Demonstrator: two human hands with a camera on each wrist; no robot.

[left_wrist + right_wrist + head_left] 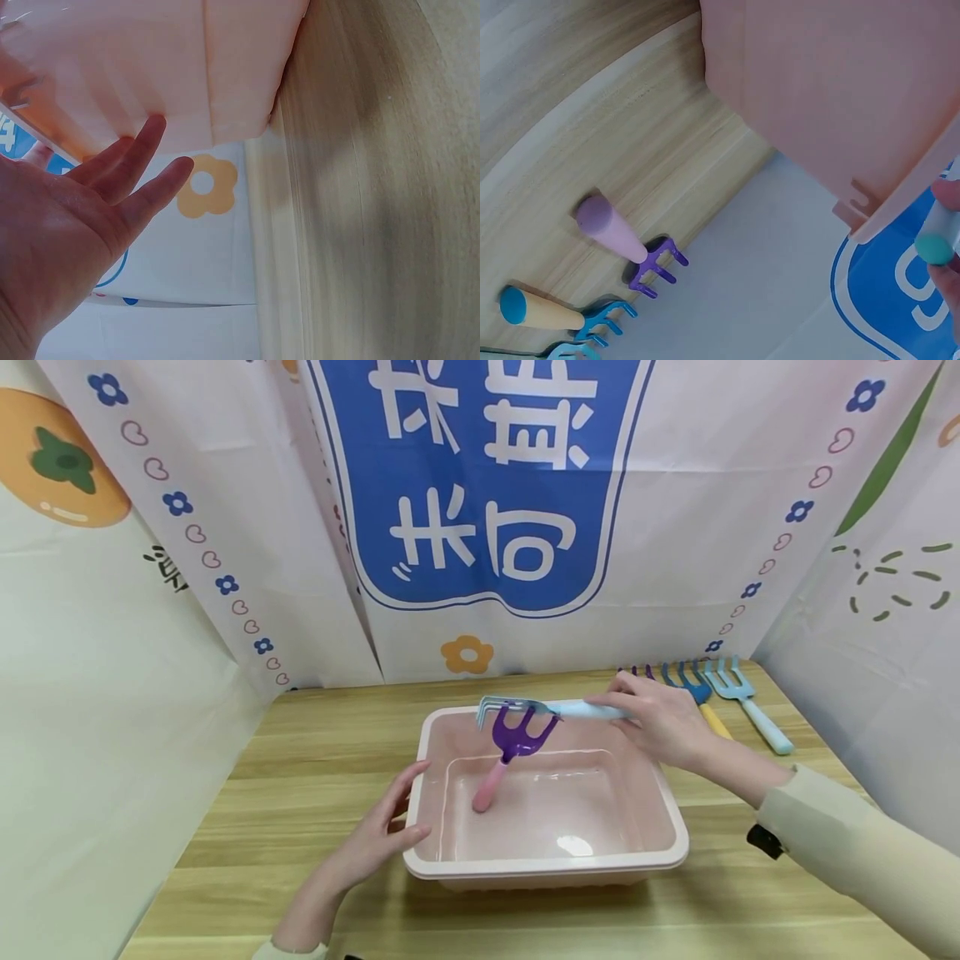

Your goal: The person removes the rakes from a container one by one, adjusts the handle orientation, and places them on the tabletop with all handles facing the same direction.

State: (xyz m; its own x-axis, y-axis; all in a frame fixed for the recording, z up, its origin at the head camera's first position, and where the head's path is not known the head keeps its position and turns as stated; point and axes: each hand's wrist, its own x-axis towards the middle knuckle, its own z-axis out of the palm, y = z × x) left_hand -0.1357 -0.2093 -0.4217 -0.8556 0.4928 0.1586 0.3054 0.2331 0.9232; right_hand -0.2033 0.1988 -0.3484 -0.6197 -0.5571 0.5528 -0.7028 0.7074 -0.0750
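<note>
A pink plastic basin (547,865) stands on the wooden table. Its left side is met by my left hand (378,839), fingers spread, with fingertips against the outer wall in the left wrist view. My right hand (663,718) grips the handle of a light blue hand rake (581,709), held level over the basin's back rim, its tines to the left. Inside the basin a purple hand fork (517,742) with a pink handle leans up toward the back, its prongs overlapped by the rake in the head view.
Right of the basin lie more small forks: a purple one with a pink handle (615,232), a blue one with a yellow handle (551,311) and a light blue one (757,710). A printed cloth (315,635) hangs behind the table (300,785).
</note>
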